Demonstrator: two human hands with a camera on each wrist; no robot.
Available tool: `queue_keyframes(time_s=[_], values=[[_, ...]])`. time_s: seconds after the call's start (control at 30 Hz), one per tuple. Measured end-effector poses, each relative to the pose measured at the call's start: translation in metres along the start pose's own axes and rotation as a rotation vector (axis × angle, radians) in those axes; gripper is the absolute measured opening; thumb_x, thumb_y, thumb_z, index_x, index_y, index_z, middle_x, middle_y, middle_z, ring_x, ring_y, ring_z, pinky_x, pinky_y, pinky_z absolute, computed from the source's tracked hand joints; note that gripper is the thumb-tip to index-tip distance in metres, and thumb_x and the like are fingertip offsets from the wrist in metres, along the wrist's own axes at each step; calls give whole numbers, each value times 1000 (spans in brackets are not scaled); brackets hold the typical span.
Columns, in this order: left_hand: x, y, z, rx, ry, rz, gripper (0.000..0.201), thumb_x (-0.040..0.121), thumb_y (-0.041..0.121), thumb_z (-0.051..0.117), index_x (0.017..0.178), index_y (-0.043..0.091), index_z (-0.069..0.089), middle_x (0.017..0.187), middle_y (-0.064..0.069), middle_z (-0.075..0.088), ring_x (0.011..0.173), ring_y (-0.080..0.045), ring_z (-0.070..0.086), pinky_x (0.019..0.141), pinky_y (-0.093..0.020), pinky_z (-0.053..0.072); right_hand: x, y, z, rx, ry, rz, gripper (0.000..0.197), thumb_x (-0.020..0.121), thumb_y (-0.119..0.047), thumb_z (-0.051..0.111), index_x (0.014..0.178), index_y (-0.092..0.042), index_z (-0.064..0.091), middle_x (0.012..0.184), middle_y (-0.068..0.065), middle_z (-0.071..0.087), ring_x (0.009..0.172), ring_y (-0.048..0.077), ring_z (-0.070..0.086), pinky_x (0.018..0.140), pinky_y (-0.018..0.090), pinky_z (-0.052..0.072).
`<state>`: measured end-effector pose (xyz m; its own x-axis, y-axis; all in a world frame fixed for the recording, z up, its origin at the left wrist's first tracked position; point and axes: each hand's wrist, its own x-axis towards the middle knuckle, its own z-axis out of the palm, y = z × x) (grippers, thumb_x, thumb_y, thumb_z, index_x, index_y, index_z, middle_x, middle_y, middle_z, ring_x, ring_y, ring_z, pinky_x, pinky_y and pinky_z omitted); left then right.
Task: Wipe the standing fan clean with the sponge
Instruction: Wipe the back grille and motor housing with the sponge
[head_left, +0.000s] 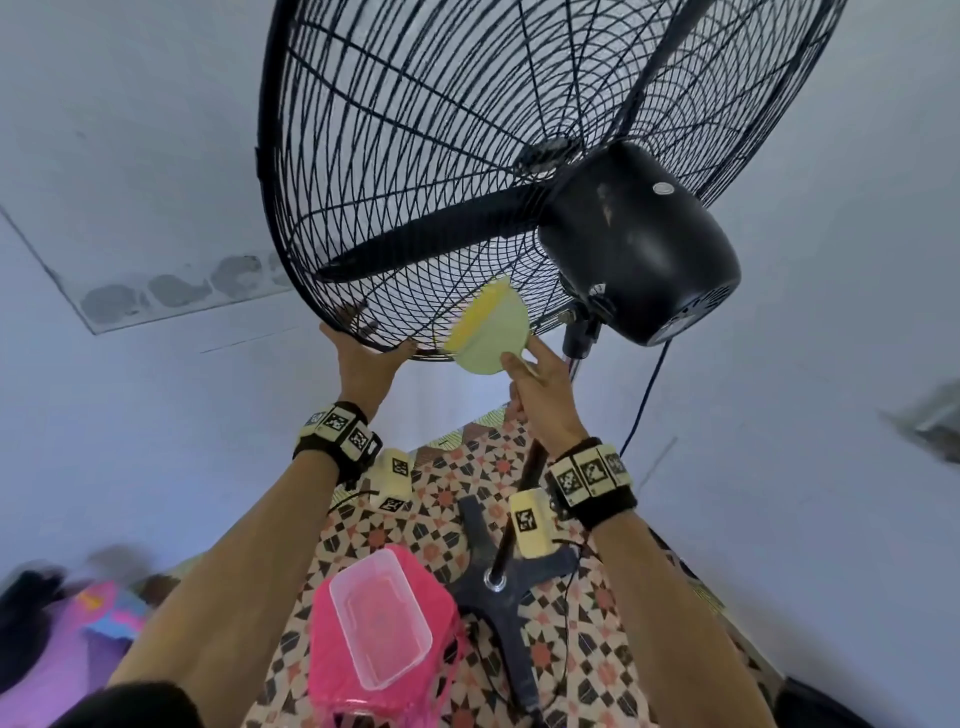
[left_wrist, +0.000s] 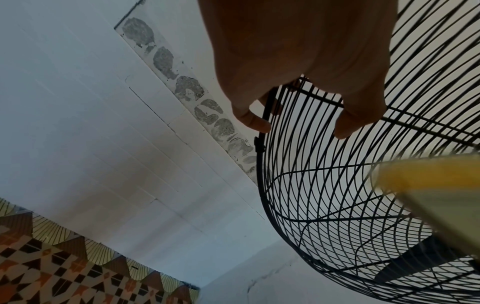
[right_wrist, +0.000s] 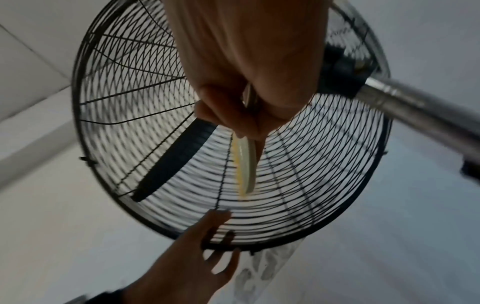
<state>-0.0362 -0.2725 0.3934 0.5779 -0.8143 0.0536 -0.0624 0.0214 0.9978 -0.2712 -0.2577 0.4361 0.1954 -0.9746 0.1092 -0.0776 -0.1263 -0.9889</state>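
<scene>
1. I see the big black standing fan with a round wire cage (head_left: 415, 156) right above me, tipped a bit.
2. My left hand (head_left: 363, 364) grips the bottom rim of the cage. In the left wrist view its fingers (left_wrist: 253, 119) curl over the black wires.
3. My right hand (head_left: 540, 389) holds the flat sponge, pale green on one side and yellow on the other (head_left: 488, 327). The thumb and fingers pinch its lower edge.
4. The sponge is pressed on the back of the cage, low down, just beside the fat black motor box (head_left: 639, 244).
5. In the right wrist view the sponge (right_wrist: 245, 164) shows edge-on against the wires, near a dark fan blade (right_wrist: 171, 160).
6. The shiny metal pole (right_wrist: 415, 111) goes down to a dark cross-shaped foot (head_left: 498, 587).
7. The foot stands on a floor mat with red, black and cream shapes (head_left: 597, 649).
8. A clear plastic box (head_left: 379, 618) sits on top of a pink plastic basket (head_left: 332, 670), close to the foot.
</scene>
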Motion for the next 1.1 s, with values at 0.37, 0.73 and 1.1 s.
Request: queue_keyframes(time_s=[0.37,0.73,1.1], values=[[-5,6,-2,-8,-16,-28,136,84,25,87,158,9,-26,169,-6,18,145,-10,29,118,-30,24,3,-13,-5,1,28,0,31,105,-17,56,136,-20,58,55,-12,52,47,8,44,48,26,42],[-11,9,-1,11,13,3,128,88,17,83,159,6,-22,158,2,28,130,-2,32,108,-22,30,1,-25,-6,12,19,-48,26,105,-14,55,129,-18,61,60,-17,57,44,8,41,44,23,36],[-22,20,-2,40,6,24,119,90,14,81,160,4,-15,166,-9,23,134,-8,33,93,-7,26,6,-35,1,-47,119,-19,19,103,-15,54,121,-15,61,79,0,62,45,7,48,45,24,40]])
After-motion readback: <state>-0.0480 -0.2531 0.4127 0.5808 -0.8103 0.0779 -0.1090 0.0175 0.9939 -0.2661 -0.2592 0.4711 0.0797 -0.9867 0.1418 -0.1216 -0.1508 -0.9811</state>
